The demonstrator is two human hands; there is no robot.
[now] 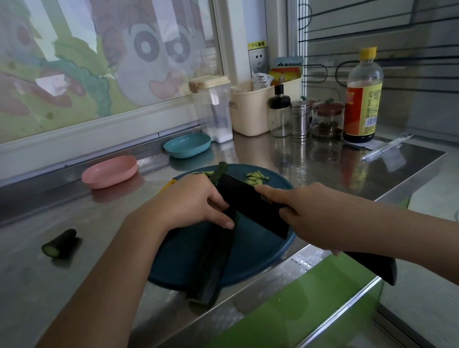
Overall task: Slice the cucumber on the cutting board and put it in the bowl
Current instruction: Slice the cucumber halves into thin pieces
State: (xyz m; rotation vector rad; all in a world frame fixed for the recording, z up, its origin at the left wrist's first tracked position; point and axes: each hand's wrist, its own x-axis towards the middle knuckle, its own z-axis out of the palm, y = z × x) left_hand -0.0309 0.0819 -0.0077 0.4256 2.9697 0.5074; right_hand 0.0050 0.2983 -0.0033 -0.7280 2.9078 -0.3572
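A long dark green cucumber (213, 260) lies diagonally across the round blue cutting board (251, 258), its near end sticking out over the board's front edge. My left hand (188, 202) holds the cucumber down with curled fingers. My right hand (307, 216) grips the handle of a black cleaver (253, 208), forefinger stretched along the blade, which stands on the cucumber right beside my left fingers. Thin cucumber slices (256, 176) lie at the board's far side. A pink bowl (109, 171) and a teal bowl (187, 145) sit behind the board.
A cut cucumber end (60, 243) lies on the steel counter at the left. At the back right stand a clear canister (213, 108), a cream basket (260, 105), small jars and a tall sauce bottle (361, 98). The counter's front edge runs just below the board.
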